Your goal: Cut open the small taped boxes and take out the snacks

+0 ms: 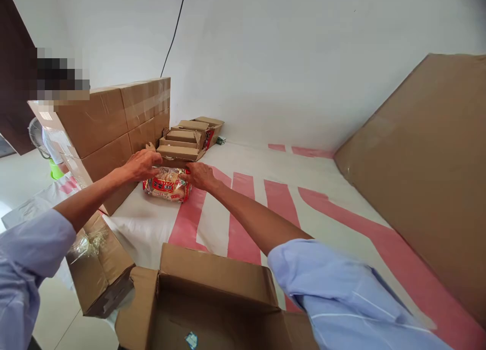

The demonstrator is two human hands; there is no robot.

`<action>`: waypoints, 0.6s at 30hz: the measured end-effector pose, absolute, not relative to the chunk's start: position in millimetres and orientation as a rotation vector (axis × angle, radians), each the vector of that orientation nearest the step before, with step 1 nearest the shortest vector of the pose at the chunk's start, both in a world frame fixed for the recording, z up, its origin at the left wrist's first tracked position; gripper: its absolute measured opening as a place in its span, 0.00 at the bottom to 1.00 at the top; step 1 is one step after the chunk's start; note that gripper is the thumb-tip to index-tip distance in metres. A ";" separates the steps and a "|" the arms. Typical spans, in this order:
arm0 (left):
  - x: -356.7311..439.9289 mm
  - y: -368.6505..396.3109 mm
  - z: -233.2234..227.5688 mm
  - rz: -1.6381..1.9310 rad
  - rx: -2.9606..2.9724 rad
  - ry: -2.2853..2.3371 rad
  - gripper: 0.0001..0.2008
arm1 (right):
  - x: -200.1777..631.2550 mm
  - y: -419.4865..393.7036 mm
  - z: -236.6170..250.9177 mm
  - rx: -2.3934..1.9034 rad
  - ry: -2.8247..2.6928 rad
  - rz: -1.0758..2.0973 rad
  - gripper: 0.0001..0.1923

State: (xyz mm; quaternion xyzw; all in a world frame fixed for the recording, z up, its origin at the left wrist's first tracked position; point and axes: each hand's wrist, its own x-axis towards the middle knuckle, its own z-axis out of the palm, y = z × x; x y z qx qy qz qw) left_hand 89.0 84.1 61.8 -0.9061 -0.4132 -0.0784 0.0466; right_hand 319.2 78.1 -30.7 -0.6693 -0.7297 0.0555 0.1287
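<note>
Fingers of both hands grip the snack packet, hemmed by stacked cartons and small boxes.

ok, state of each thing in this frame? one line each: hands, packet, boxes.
left hand: closed over the packet's far left end
right hand: gripping the packet's right end
red and clear plastic food packet: sealed, lying flat on the sheet
near brown cardboard box: open, flaps up, nearly empty
row of small brown cartons: flaps open
stacked large brown cartons: taped shut
white and pink sheet: spread flat
</note>
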 end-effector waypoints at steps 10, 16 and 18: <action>102.9 -158.2 62.9 0.061 -3.359 -0.390 0.07 | 325.7 70.7 -33.8 -2.064 -2.138 0.134 0.17; 119.0 -201.7 25.2 0.497 -3.146 -0.244 0.06 | 329.6 66.8 -33.3 -2.039 -2.179 0.182 0.16; 118.4 -192.3 31.3 0.419 -3.016 -0.272 0.08 | 335.4 65.1 -35.1 -2.020 -2.184 0.197 0.17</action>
